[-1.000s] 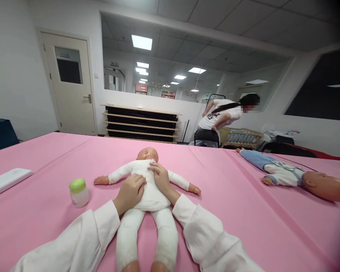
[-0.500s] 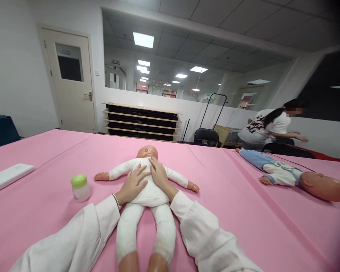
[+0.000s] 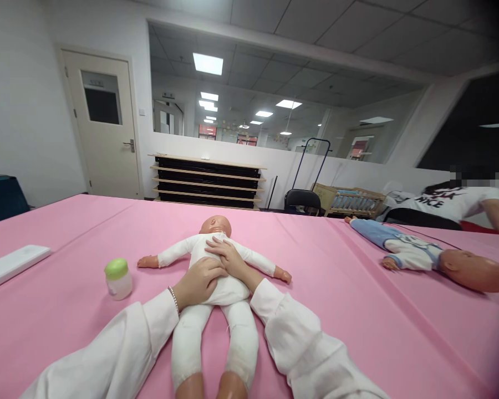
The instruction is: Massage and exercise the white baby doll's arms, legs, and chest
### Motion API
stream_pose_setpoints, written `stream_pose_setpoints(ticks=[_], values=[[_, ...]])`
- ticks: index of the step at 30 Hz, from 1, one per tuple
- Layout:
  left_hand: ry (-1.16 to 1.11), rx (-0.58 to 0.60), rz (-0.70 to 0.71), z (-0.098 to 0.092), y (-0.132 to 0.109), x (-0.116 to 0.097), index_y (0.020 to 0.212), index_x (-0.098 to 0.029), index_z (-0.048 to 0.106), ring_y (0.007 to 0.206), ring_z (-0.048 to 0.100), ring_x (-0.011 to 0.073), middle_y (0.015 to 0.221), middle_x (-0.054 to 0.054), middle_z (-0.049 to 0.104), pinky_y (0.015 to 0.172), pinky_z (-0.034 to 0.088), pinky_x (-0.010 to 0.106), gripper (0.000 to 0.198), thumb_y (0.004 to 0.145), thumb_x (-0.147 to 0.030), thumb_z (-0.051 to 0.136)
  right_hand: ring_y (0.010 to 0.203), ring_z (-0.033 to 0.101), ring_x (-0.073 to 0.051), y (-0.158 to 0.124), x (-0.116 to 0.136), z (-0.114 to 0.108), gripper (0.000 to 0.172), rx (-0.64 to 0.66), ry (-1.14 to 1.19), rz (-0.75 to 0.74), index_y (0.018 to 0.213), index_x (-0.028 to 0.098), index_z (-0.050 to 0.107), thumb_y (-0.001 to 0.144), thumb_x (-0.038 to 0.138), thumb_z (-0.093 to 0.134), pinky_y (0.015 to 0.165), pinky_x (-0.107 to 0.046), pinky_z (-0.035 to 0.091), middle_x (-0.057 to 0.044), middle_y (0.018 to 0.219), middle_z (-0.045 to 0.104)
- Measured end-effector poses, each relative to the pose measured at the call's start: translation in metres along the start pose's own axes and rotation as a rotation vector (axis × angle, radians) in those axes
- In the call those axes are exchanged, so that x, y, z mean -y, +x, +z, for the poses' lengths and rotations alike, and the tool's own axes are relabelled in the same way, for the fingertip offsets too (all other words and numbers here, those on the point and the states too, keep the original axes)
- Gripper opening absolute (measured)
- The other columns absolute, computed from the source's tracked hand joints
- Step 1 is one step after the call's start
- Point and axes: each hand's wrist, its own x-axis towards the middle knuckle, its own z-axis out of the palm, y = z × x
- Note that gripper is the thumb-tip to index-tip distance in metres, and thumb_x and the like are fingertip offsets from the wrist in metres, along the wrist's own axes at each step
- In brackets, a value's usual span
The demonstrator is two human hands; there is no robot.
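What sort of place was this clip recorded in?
Probably an infant-care training room: a baby doll in a white suit lies on a pink-covered table, a second baby doll lies nearby, and a wooden crib stands by the far wall.

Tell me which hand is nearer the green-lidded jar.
Left. The left hand rests on the baby doll's torso, beside the green-lidded jar but apart from it; the right hand lies farther away, on the doll's chest.

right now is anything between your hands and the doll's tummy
Nothing visible: the left hand and right hand lie directly on the white suit of the baby doll. The green-lidded jar stands off to the side, apart from them.
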Motion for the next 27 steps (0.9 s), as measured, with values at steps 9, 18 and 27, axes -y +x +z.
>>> stream_pose_setpoints(ticks=[9, 18, 27], values=[[0.078, 0.024, -0.507, 0.007, -0.004, 0.012, 0.128, -0.026, 0.045, 0.134, 0.021, 0.0250, 0.142, 0.001, 0.032, 0.106, 0.017, 0.056, 0.040, 0.089, -0.032, 0.036, 0.133, 0.031, -0.009, 0.000, -0.002, 0.005, 0.048, -0.321, -0.018, 0.349, 0.128, 0.026, 0.044, 0.082, 0.032, 0.030, 0.121, -0.037, 0.022, 0.003, 0.137, 0.034], [0.111, 0.031, 0.114, -0.001, -0.004, -0.011, 0.087, -0.016, 0.061, 0.087, 0.057, 0.0173, 0.089, 0.007, 0.063, 0.081, 0.044, 0.033, 0.023, 0.078, -0.011, 0.041, 0.125, 0.041, -0.001, -0.006, -0.006, 0.001, 0.039, -0.207, 0.037, 0.091, 0.101, 0.022, 0.063, 0.080, 0.019, 0.031, 0.121, -0.026, 0.026, 0.005, 0.123, 0.049], [0.016, 0.146, -0.114, -0.003, 0.001, -0.009, 0.116, -0.028, 0.057, 0.119, 0.042, 0.0187, 0.120, -0.001, 0.056, 0.104, 0.025, 0.042, 0.033, 0.088, -0.024, 0.039, 0.141, 0.015, -0.010, 0.001, -0.007, -0.001, 0.045, -0.106, -0.089, 0.141, 0.126, 0.037, 0.042, 0.085, 0.031, 0.025, 0.121, -0.046, 0.010, 0.010, 0.142, 0.019]])
